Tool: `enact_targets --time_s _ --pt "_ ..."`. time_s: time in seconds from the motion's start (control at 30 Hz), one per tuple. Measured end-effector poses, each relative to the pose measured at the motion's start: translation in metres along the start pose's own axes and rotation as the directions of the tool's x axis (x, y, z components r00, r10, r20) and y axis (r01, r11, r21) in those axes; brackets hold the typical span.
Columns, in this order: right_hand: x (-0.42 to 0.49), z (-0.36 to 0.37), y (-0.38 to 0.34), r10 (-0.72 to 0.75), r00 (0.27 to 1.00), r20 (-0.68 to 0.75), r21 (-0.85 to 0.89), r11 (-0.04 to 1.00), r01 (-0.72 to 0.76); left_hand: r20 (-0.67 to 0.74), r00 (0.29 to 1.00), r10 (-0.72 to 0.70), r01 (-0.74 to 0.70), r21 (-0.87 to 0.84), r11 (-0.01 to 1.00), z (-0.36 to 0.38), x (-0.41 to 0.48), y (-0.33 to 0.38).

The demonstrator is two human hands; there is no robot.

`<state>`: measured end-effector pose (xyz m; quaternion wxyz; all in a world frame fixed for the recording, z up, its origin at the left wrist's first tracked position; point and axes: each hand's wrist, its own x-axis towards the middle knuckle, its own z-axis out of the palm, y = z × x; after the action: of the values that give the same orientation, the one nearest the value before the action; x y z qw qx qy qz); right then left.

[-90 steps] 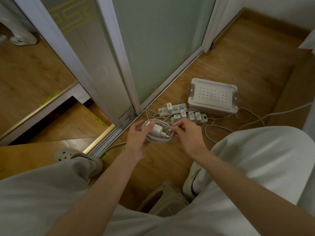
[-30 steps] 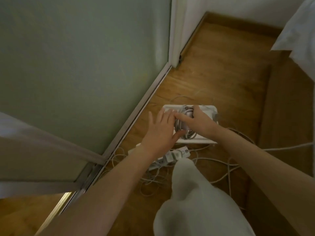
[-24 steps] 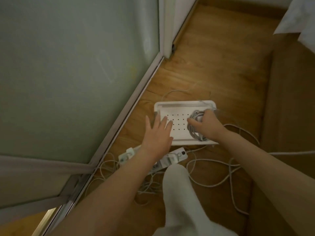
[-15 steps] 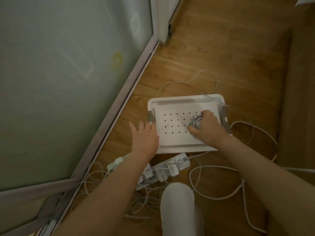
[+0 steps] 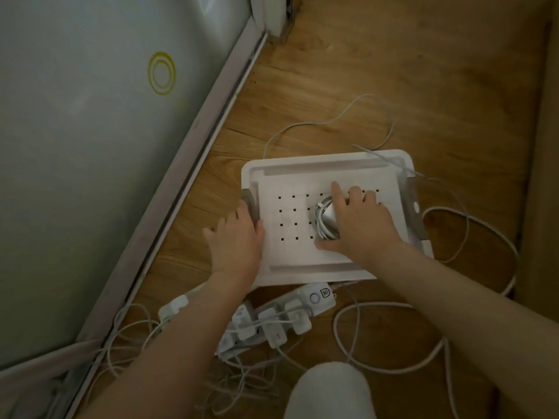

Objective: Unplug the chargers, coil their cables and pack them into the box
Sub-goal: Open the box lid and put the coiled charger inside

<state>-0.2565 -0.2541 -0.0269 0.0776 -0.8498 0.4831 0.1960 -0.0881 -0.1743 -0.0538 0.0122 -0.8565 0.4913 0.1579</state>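
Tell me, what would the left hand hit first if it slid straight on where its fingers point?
Most likely the grey side clip of the white perforated plastic box; the left hand seems almost touching it.

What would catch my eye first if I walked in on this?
A white box with a dotted lid sits on the wooden floor; the right hand holds a coiled charger on top while the left hand is at its grey latch. Nearer, a power strip lies in tangled white cables.
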Motion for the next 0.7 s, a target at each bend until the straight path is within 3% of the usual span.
enact_targets --time_s 0.2,0.3,0.37,0.53,0.63,0.7 --pt "0.004 -0.001 0.002 -0.067 0.997 -0.025 -0.002 0.998 0.067 0.053 0.999 0.010 -0.016 0.101 0.995 -0.006 0.005 0.000" --pt "0.004 -0.002 0.004 -0.092 0.995 -0.040 -0.023 0.996 0.091 0.065 0.997 0.036 -0.025 -0.153 0.988 -0.001 0.007 -0.021" --pt "0.004 -0.003 0.004 -0.103 0.993 -0.054 -0.030 0.994 0.102 0.110 0.994 -0.018 0.054 -0.330 0.942 0.003 0.008 -0.028" --pt "0.003 -0.001 0.004 -0.108 0.992 -0.068 -0.014 0.994 0.107 0.205 0.961 -0.185 0.262 -0.473 0.841 0.013 0.018 -0.024" --pt "0.003 0.002 0.005 -0.084 0.994 -0.067 -0.009 0.996 0.084 0.014 0.979 -0.205 0.201 -0.266 0.943 0.004 0.013 -0.012" --pt "0.002 0.006 0.005 -0.033 0.996 -0.088 -0.008 0.999 0.033 -0.133 0.990 -0.041 0.012 -0.209 0.978 -0.008 0.006 0.004"
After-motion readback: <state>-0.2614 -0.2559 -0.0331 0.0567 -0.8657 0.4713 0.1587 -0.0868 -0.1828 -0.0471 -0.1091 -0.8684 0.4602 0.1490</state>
